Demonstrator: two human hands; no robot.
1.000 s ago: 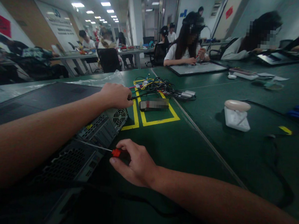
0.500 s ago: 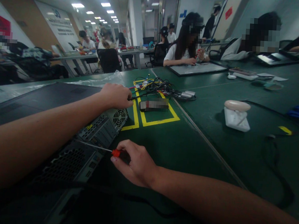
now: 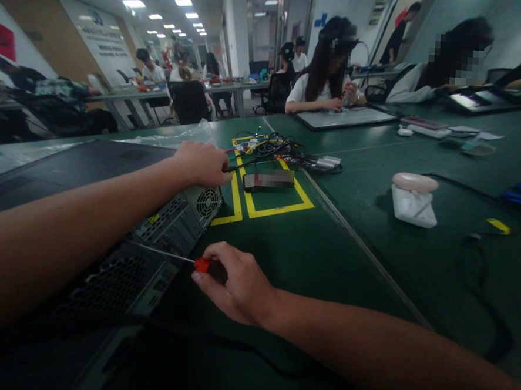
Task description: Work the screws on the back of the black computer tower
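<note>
A dark desktop computer case (image 3: 112, 158) lies on its side at the left, its rear panel with vents, ports and a round fan grille (image 3: 207, 203) facing right. My left hand (image 3: 202, 163) is closed over the upper edge of the case near the fan; its fingertips are partly hidden. A black cable (image 3: 240, 166) passes right by those fingers. In my right hand (image 3: 237, 282) is a screwdriver (image 3: 202, 265) with a red handle, gripped between thumb and fingers. Its thin shaft reaches left to the rear panel, where my left forearm and the dark panel obscure the tip.
Beyond the case, a tangle of cables (image 3: 281, 148) and a small dark box (image 3: 268, 181) lie around yellow tape marks (image 3: 281, 210). A white case with a beige top (image 3: 414, 199) sits at right. Across the green table (image 3: 340, 264), a person (image 3: 325, 75) works over a flat panel (image 3: 344, 119).
My hands and the screwdriver stay almost where they were, with only a slight shift of the view. In the background, a standing person has moved right toward the doorway.
</note>
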